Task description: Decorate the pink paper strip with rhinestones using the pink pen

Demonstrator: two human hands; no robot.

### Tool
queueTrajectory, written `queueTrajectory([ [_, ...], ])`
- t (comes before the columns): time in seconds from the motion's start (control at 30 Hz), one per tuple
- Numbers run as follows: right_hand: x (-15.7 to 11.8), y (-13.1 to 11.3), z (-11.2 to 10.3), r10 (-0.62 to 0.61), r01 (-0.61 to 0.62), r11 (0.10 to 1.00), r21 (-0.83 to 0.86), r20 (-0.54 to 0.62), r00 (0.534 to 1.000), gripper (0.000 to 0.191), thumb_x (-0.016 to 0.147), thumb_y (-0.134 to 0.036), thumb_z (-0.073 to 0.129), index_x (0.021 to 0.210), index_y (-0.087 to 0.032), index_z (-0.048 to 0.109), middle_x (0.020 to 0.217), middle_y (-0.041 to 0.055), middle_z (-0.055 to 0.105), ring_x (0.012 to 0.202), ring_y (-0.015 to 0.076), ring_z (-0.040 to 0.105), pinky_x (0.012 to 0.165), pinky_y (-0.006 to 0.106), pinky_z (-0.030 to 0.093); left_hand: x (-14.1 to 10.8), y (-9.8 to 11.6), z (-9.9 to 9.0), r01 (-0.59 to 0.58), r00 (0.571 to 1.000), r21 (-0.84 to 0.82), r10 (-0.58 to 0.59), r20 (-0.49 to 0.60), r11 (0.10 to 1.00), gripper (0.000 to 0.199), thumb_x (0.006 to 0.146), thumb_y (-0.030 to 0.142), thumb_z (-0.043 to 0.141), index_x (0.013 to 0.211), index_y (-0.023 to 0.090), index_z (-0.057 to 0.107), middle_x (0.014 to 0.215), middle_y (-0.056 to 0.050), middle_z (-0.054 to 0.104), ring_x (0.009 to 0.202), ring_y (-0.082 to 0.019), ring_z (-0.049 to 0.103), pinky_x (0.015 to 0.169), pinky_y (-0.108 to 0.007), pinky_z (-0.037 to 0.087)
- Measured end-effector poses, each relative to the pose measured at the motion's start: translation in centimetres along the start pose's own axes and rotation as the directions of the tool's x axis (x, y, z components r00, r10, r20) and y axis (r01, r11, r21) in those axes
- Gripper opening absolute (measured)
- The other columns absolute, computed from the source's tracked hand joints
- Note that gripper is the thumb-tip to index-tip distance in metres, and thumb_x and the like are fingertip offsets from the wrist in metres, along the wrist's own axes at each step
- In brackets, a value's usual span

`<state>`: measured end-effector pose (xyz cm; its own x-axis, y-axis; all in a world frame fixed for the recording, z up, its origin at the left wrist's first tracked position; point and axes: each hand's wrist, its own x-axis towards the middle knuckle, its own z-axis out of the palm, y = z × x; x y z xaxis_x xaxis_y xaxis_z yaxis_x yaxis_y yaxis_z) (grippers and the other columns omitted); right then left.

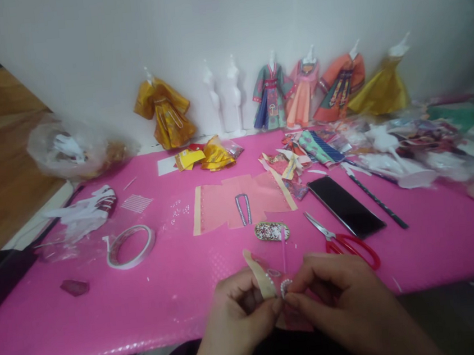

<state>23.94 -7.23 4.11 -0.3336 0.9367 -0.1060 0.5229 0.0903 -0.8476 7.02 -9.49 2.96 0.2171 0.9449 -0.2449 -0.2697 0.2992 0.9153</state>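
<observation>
Close to the table's front edge, my left hand (250, 306) grips a small pink fabric piece (275, 275) with a cream border and white beads along it. The fingertips of my right hand (328, 286) are pinched together on the same piece, at a curved string of white beads (286, 286). My fingers cover part of the fabric. Just beyond my hands lie a thin pink stick (284, 251) and a small oval tray of beads (263, 231). Farther back, a pink garment piece (214, 202) lies flat, with a loop of bead trim (243, 208) on it.
Red-handled scissors (346, 245) and a black phone (345, 205) lie to the right. At left are a tape roll (151, 243) and plastic wrapping (80, 214). Doll dresses (162, 112) on stands line the wall. Fabric scraps and bags (412, 148) crowd the back right.
</observation>
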Motion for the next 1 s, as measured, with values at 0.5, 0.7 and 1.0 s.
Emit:
queueTrajectory([
  [0.5,-0.09,-0.25,-0.03,-0.018,0.019,0.999,0.032,-0.017,1.0,0.01,0.071,-0.021,0.065,0.064,-0.022,0.071,0.052,-0.003,0.06,0.046,0.01,0.048,0.044,0.021,0.03,0.12,0.82,0.38,-0.004,1.0,-0.003,0.004,0.009,1.0,0.003,0.073,0.016,0.072,0.07,0.017,0.071,0.063,0.002,0.068,0.061,-0.011,0.062,0.059,-0.018,0.049],
  [0.7,0.04,-0.32,-0.12,-0.033,0.033,0.999,-0.009,-0.058,0.998,0.011,0.072,-0.023,0.063,0.064,-0.022,0.07,0.05,-0.0033,0.056,0.046,0.0104,0.046,0.045,0.022,0.029,0.0,0.21,-0.06,-0.009,0.998,-0.035,0.011,0.069,0.999,0.009,0.073,0.015,0.074,0.081,0.018,0.07,0.077,0.0,0.073,0.073,-0.014,0.066,0.074,-0.024,0.053],
  [1.0,-0.02,-0.34,-0.1,0.001,-0.001,1.0,-0.007,-0.054,0.999,0.012,0.073,-0.026,0.063,0.065,-0.023,0.071,0.05,-0.0031,0.056,0.047,0.0115,0.046,0.045,0.023,0.029,0.01,0.17,0.4,0.034,0.999,-0.031,-0.035,-0.02,0.999,0.011,0.071,0.016,0.072,0.07,0.018,0.061,0.066,0.002,0.064,0.065,-0.013,0.062,0.069,-0.026,0.054],
])
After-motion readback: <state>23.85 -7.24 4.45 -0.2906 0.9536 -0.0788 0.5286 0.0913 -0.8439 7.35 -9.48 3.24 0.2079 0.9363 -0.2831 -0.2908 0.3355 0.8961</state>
